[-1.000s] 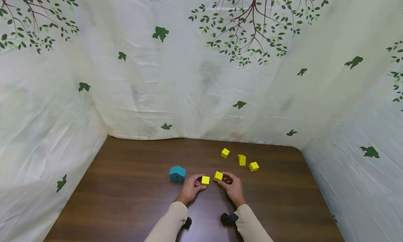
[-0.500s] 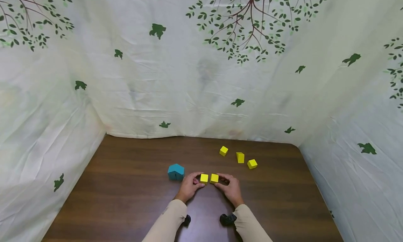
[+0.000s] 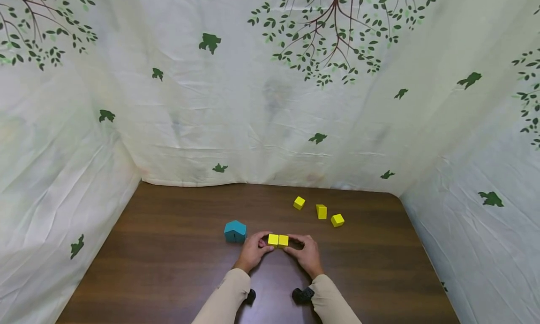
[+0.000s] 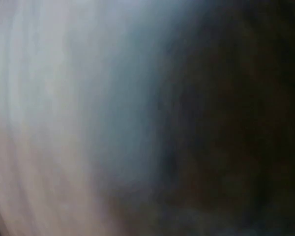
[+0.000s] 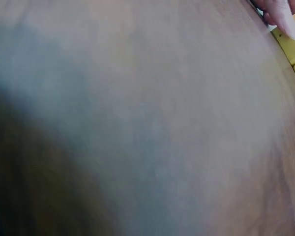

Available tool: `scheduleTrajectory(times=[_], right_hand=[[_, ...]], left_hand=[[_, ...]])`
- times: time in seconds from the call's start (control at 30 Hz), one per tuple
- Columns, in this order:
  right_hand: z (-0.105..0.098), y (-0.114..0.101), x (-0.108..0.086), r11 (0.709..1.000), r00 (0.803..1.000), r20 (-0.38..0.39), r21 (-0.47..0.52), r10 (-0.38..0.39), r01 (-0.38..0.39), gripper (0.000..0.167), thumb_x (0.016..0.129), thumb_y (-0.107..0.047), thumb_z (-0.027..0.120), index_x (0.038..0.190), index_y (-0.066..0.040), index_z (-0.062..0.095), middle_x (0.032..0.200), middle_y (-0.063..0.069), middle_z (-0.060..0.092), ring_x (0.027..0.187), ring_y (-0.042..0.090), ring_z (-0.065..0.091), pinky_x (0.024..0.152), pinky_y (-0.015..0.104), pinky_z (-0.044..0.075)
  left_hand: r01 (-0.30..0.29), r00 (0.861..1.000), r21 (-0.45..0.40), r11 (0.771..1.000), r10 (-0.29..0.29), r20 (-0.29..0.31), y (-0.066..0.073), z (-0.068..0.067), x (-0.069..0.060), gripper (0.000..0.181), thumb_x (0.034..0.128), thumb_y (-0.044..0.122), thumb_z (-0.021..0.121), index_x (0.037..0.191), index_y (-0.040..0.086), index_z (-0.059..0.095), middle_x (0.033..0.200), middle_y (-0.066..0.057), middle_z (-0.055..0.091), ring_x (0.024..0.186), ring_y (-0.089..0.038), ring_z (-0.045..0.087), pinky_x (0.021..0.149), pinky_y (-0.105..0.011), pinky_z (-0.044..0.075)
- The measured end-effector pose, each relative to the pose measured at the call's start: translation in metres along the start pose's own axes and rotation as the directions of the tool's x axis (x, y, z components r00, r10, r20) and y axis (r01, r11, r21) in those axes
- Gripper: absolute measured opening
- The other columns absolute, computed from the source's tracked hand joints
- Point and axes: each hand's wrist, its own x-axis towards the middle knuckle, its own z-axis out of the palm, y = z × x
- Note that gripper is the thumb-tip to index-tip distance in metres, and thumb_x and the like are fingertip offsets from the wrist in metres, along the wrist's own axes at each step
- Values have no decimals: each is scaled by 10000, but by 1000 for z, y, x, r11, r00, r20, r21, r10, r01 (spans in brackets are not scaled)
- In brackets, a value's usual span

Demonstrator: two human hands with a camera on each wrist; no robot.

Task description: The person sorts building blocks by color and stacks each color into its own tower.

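Note:
Two yellow blocks stand side by side and touch in the head view. My left hand [image 3: 252, 252] pinches the left yellow block [image 3: 273, 240] between thumb and fingers. On the other side, my right hand [image 3: 307, 254] grips the right yellow block [image 3: 283, 241] the same way. In the right wrist view, a fingertip of the right hand [image 5: 281, 17] lies on a yellow block [image 5: 291, 43], with the second one against it at the edge. The left wrist view is too blurred and dark to make anything out.
A blue block shape with a peaked top [image 3: 235, 231] stands just left of my left hand. Farther back on the brown table [image 3: 177, 258] lie three yellow blocks [image 3: 299, 203], [image 3: 321, 212], [image 3: 337, 220]. Patterned cloth [image 3: 253, 127] hangs behind and at both sides.
My right hand has moved left with its yellow block, closing the gap to the block in my left hand. The right block was tilted earlier and now lines up with the other.

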Motion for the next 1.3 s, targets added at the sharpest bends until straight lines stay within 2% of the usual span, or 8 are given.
scheduleTrajectory(times=[0.13, 0.5, 0.7, 0.97, 1.07, 1.2, 1.3], right_hand=[[2, 0, 0, 1000, 1000, 2, -9, 22, -22, 371, 754, -234, 828, 1099, -129, 739, 1006, -20, 679, 937, 175, 548, 838, 394, 447], [5, 1, -1, 1000, 1000, -4, -14, 10, -10, 386, 737, -244, 843, 1090, -125, 741, 1014, -15, 698, 929, 176, 543, 837, 398, 434], [4, 1, -1, 999, 999, 17, -4, 40, -40, 433, 737, -248, 846, 1132, -122, 719, 1046, -5, 672, 952, 179, 536, 856, 404, 435], [-6, 3, -3, 993, 997, 71, 116, -3, -6, 485, 774, -106, 809, 1232, -108, 650, 1187, 44, 654, 1016, 237, 550, 888, 373, 442], [-11, 6, 0, 979, 999, 50, 202, 8, -18, 473, 794, -70, 783, 1243, -65, 634, 1183, 95, 653, 996, 257, 570, 856, 318, 459], [-18, 10, 8, 953, 998, -15, 298, 61, -54, 436, 804, -44, 767, 1218, -6, 635, 1139, 150, 657, 921, 256, 596, 762, 226, 483], [-24, 13, 18, 950, 994, -43, 301, 101, -83, 437, 813, -67, 765, 1223, 2, 631, 1140, 164, 648, 893, 228, 594, 732, 197, 481]], left_hand=[[9, 1000, 3, 1000, -9, 4, 0, 0, -1, 388, 798, 116, 781, 1156, 21, 664, 799, 7, 564, 703, -81, 496, 664, -230, 455], [-4, 1000, 3, 1000, 4, 3, -3, -1, -2, 392, 790, 105, 785, 1154, 24, 667, 790, 14, 562, 694, -63, 482, 653, -225, 449], [3, 1000, 11, 1000, -4, 8, -4, -1, -1, 393, 791, 110, 785, 1157, 28, 668, 800, 7, 567, 698, -63, 487, 661, -226, 451], [13, 1000, 12, 1000, -13, 16, -2, -2, -2, 397, 797, 123, 783, 1164, 30, 665, 792, 24, 556, 699, -66, 481, 666, -230, 453], [3, 1000, 6, 1000, -3, 17, -2, -1, -1, 401, 794, 117, 784, 1161, 14, 662, 784, 18, 554, 696, -70, 478, 660, -232, 452], [14, 1000, -7, 1000, -14, 20, 0, -1, -1, 406, 799, 115, 779, 1171, 8, 657, 791, 8, 555, 703, -75, 477, 665, -226, 447], [25, 1000, -10, 1000, -25, 18, 2, -2, -1, 403, 801, 103, 775, 1174, 8, 655, 793, 7, 548, 702, -78, 468, 666, -226, 443]])
